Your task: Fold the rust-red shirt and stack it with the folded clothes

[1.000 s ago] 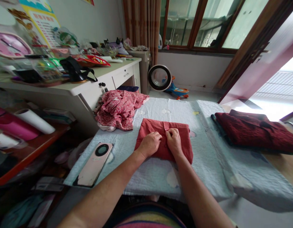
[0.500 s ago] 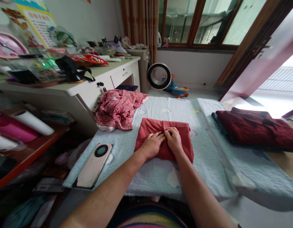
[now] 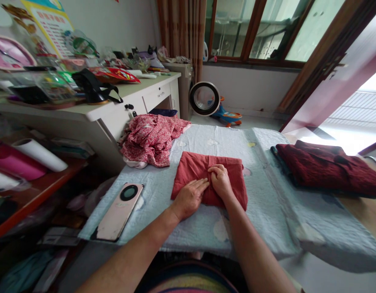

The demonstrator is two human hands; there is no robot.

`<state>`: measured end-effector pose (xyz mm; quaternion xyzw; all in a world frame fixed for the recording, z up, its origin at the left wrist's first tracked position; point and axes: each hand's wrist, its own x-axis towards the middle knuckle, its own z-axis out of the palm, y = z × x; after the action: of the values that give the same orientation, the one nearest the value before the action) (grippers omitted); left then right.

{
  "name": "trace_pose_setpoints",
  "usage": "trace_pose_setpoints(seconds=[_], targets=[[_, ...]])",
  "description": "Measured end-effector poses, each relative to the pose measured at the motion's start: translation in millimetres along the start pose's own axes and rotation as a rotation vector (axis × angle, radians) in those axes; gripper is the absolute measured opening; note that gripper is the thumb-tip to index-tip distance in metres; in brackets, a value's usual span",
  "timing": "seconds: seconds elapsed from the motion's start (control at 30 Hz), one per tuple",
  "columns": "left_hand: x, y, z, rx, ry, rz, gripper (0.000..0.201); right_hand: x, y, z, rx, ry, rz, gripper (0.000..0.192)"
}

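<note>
A folded brick-red shirt (image 3: 191, 169) lies on a pale blue patterned cloth, its button placket running down the middle. My left hand (image 3: 191, 197) rests flat on the lower left part of the shirt, fingers stretched towards the placket. Bent fingers of my right hand (image 3: 220, 179) close on the placket just above; the fingertips are partly hidden. Left of the shirt lies a pink phone (image 3: 119, 215) with a round dark camera ring. Behind it sits a crumpled red-and-white floral garment (image 3: 149, 140).
The pale blue cloth (image 3: 267, 211) covers the table. At the right is a stack of folded dark red clothes (image 3: 325, 167). A cluttered white desk (image 3: 157, 95) stands at back left. A red shelf (image 3: 53, 183) holds a pink bottle (image 3: 18, 160). Beyond the table is a washing machine's round door (image 3: 204, 99).
My left hand has slid down and slightly left, away from the right hand. My right hand stays near the placket, its fingers shifted a little left. The shirt keeps its folded shape.
</note>
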<state>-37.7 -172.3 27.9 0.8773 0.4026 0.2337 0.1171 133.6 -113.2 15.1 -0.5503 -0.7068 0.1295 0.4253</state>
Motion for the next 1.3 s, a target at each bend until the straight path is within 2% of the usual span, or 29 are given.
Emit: trace_pose_setpoints(seconds=[0.13, 0.3, 0.43, 0.5, 0.57, 0.7, 0.8, 0.9, 1.0, 1.1, 1.2, 1.3], targets=[[-17, 2, -7.4, 0.054, -0.007, -0.007, 0.045, -1, -1, 3, -0.058, -0.015, 0.001, 0.025], [-12, 3, -24.5, 0.05, 0.025, -0.112, 0.029, 0, -3, 0, -0.081, -0.041, 0.017, 0.027], [-6, 4, -21.7, 0.159, 0.051, -0.1, 0.039, -1, -8, -7, -0.049, -0.085, -0.036, 0.036], [-9, 3, -13.6, 0.193, -0.003, -0.09, 0.054, -3, -12, -10, -0.132, -0.162, -0.063, 0.041], [-13, 2, -6.0, 0.21, -0.056, -0.089, 0.066, -4, -17, -12, -0.247, -0.291, -0.07, 0.045], [-23, 5, -4.1, 0.22, -0.125, -0.056, 0.07, 2, -20, -19, -0.385, -0.494, -0.087, 0.051], [-30, 10, -13.2, 0.192, -0.163, -0.012, 0.068, 16, -16, -24, -0.366, -0.541, -0.115, 0.051], [-32, 12, -26.5, 0.086, -0.143, 0.041, 0.054, 35, -11, -24, -0.26, -0.468, -0.123, 0.041], [-14, 8, -39.0, -0.02, -0.045, 0.034, 0.03, 54, -10, -20, -0.211, -0.325, -0.07, 0.032], [25, -5, -43.3, 0.04, 0.09, -0.006, 0.028, 70, -13, -14, -0.332, -0.209, 0.089, 0.024], [65, -24, -35.3, 0.122, 0.126, -0.068, 0.031, 81, -16, -9, -0.443, -0.245, 0.249, 0.024], [86, -42, -18.9, 0.159, 0.072, -0.157, 0.035, 87, -19, -6, -0.478, -0.344, 0.351, 0.032]])
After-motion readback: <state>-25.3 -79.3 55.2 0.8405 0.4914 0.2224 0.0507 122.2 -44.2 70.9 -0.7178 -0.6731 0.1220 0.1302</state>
